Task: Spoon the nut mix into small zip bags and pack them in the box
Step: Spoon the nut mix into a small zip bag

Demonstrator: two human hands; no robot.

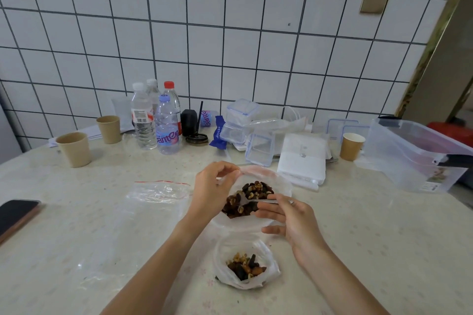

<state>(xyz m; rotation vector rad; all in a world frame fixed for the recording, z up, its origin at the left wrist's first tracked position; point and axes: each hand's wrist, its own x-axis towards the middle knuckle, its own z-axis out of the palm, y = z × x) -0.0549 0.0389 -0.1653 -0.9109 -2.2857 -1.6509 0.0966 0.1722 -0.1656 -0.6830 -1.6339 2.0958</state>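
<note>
right, the left hand is curled at the rim of the big bag, fingers and thumb pinching the clear plastic edge and holding the mouth up and open. the right hand has its thumb and forefinger pinched round the handle of a metal spoon, the other fingers loosely spread below it. the spoon lies almost level, its bowl pointing left and sitting on top of the nut mix, which fills the middle of that big bag right between the two hands.

closer to the person, just below the right hand, a small bag sits on the bench with its mouth gaping, a little heap of nuts and dark dried fruit at its bottom. neither hand touches it. to the left of the left hand an empty zip bag with a red strip along its top lies flat.

further back on the right, a large clear box stands well apart from the hands; what is in it i cannot tell. behind the big bag are small clip-lid tubs, a white packet, paper cups, water bottles, and at the left edge a phone.
</note>
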